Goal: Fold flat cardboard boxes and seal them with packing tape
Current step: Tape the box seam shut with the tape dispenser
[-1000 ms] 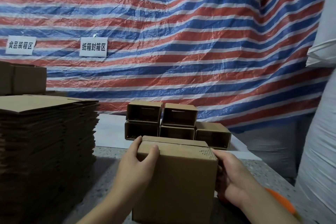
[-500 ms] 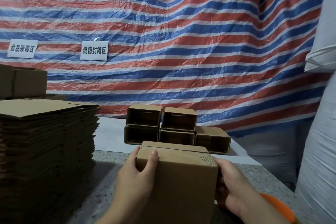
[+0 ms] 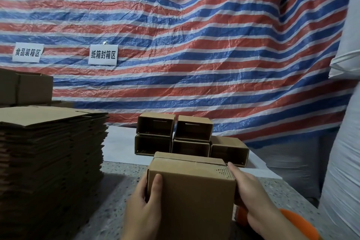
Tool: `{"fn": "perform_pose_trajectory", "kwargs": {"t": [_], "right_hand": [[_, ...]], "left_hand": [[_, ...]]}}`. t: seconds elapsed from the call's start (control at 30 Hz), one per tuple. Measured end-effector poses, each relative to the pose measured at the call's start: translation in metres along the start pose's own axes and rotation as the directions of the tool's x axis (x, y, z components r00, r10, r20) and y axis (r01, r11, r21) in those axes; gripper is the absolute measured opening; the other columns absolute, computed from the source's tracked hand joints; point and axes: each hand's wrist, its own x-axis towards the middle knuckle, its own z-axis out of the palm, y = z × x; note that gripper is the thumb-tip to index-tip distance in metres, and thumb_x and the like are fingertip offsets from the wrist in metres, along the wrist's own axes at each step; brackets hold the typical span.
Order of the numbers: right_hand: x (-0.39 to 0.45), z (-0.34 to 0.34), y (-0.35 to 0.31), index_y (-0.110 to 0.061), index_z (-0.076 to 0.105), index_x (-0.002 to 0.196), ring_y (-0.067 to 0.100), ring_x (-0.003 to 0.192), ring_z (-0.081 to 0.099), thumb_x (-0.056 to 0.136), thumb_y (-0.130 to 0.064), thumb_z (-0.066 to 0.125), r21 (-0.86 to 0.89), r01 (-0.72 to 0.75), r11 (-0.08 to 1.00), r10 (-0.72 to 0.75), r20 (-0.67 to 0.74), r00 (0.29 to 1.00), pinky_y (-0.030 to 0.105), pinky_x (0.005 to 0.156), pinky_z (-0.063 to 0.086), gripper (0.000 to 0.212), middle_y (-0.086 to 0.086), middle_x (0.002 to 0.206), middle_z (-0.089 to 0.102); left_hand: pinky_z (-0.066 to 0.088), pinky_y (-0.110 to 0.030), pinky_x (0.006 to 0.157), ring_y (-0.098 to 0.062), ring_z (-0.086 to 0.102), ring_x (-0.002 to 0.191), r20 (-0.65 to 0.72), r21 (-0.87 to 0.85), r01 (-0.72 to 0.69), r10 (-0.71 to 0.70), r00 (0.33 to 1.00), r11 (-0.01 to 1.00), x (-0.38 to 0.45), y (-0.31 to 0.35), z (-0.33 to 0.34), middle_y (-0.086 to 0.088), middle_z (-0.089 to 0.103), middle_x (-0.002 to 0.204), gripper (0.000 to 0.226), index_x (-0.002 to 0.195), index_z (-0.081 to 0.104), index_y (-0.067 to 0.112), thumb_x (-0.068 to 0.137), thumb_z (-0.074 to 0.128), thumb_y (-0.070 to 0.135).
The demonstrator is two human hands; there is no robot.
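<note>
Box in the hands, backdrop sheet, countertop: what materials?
Box: brown cardboard, matte; its top seam shows a faint glossy strip, perhaps clear tape. Left hand and right hand hold its sides.
Backdrop sheet: looks like woven plastic tarp, red, white and blue stripes, crinkled with a slight sheen.
Countertop: grey and speckled, probably terrazzo or stone composite; hard to tell which.
</note>
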Motion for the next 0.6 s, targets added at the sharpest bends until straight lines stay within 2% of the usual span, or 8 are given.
{"fn": "perform_pose_trajectory", "kwargs": {"t": [0.07, 0.17, 0.27, 0.33, 0.4, 0.5, 0.53, 0.6], "right_hand": [[0.001, 0.001, 0.005, 0.000, 0.071, 0.106, 0.049, 0.110, 0.063, 0.105, -0.049, 0.037, 0.017, -0.017, 1.000, 0.017, 0.023, 1.000, 0.061, 0.108, 0.041, 0.060, 0.028, 0.103, 0.071], [0.003, 0.005, 0.020, 0.008, 0.063, 0.111, 0.044, 0.102, 0.065, 0.107, -0.047, 0.027, 0.022, 0.016, 1.000, -0.015, -0.014, 1.000, 0.057, 0.104, 0.044, 0.067, 0.029, 0.101, 0.071], [0.002, 0.011, 0.028, -0.005, 0.069, 0.095, 0.029, 0.096, 0.065, 0.107, -0.048, 0.020, -0.007, 0.097, 0.995, -0.098, -0.077, 0.992, 0.046, 0.099, 0.045, 0.066, 0.016, 0.093, 0.073], [-0.001, 0.014, 0.023, -0.010, 0.070, 0.094, 0.023, 0.092, 0.067, 0.106, -0.052, 0.017, 0.024, 0.124, 0.992, -0.122, -0.062, 0.991, 0.039, 0.087, 0.047, 0.068, 0.011, 0.089, 0.075], [-0.003, 0.013, 0.015, -0.012, 0.070, 0.103, 0.021, 0.096, 0.070, 0.100, -0.060, 0.023, 0.059, 0.165, 0.985, -0.164, -0.021, 0.986, 0.039, 0.081, 0.051, 0.067, 0.007, 0.098, 0.077], [-0.007, 0.004, 0.007, -0.031, 0.058, 0.135, 0.014, 0.122, 0.061, 0.079, -0.078, 0.035, 0.002, 0.205, 0.979, -0.203, 0.155, 0.967, 0.044, 0.102, 0.049, 0.076, -0.004, 0.132, 0.066], [-0.007, 0.001, 0.004, -0.034, 0.053, 0.140, 0.016, 0.124, 0.060, 0.074, -0.080, 0.041, -0.010, 0.185, 0.983, -0.180, 0.203, 0.963, 0.046, 0.106, 0.048, 0.081, -0.006, 0.134, 0.063], [-0.002, -0.006, -0.001, -0.029, 0.054, 0.139, 0.021, 0.114, 0.066, 0.077, -0.070, 0.057, 0.013, 0.096, 0.995, -0.096, 0.219, 0.971, 0.045, 0.099, 0.053, 0.074, -0.001, 0.124, 0.070]], "left_hand": [[0.043, -0.026, 0.076, 0.002, 0.054, 0.094, 0.012, 0.011, 0.035, -0.035, 0.999, 0.999, -0.002, -0.007, 0.000, 0.021, 0.062, 0.099, 0.048, 0.104, 0.056, 0.045, 0.068, 0.040, 0.071], [0.043, -0.033, 0.083, -0.004, 0.057, 0.095, 0.056, 0.039, 0.074, -0.076, 0.995, 0.996, -0.001, -0.012, 0.000, 0.016, 0.063, 0.100, 0.049, 0.103, 0.055, 0.044, 0.067, 0.040, 0.073], [0.042, -0.026, 0.070, 0.000, 0.057, 0.088, 0.034, 0.044, 0.119, -0.121, 0.992, 0.992, 0.003, -0.005, -0.002, 0.018, 0.064, 0.091, 0.043, 0.091, 0.059, 0.042, 0.066, 0.043, 0.073], [0.045, -0.030, 0.071, -0.008, 0.060, 0.085, -0.047, 0.073, 0.174, -0.171, 0.984, 0.982, 0.013, 0.002, -0.003, 0.011, 0.067, 0.087, 0.054, 0.082, 0.064, 0.031, 0.068, 0.042, 0.078], [0.048, -0.040, 0.086, -0.031, 0.063, 0.097, -0.038, 0.078, 0.264, -0.261, 0.964, 0.961, 0.031, 0.018, -0.002, -0.012, 0.068, 0.100, 0.067, 0.092, 0.065, 0.013, 0.087, 0.036, 0.073], [0.034, -0.043, 0.109, -0.040, 0.042, 0.132, 0.198, -0.045, 0.142, -0.131, 0.971, 0.989, 0.067, 0.006, -0.009, -0.019, 0.048, 0.138, 0.050, 0.135, 0.046, -0.009, 0.107, 0.030, 0.029], [0.032, -0.041, 0.108, -0.039, 0.040, 0.134, 0.190, -0.065, 0.163, -0.148, 0.971, 0.984, 0.075, 0.005, -0.008, -0.021, 0.046, 0.142, 0.047, 0.138, 0.043, -0.009, 0.107, 0.033, 0.024], [0.038, -0.043, 0.104, -0.038, 0.048, 0.127, 0.197, -0.043, 0.192, -0.180, 0.964, 0.980, 0.085, 0.006, -0.007, -0.022, 0.054, 0.134, 0.043, 0.133, 0.052, 0.003, 0.104, 0.042, 0.033]]}}
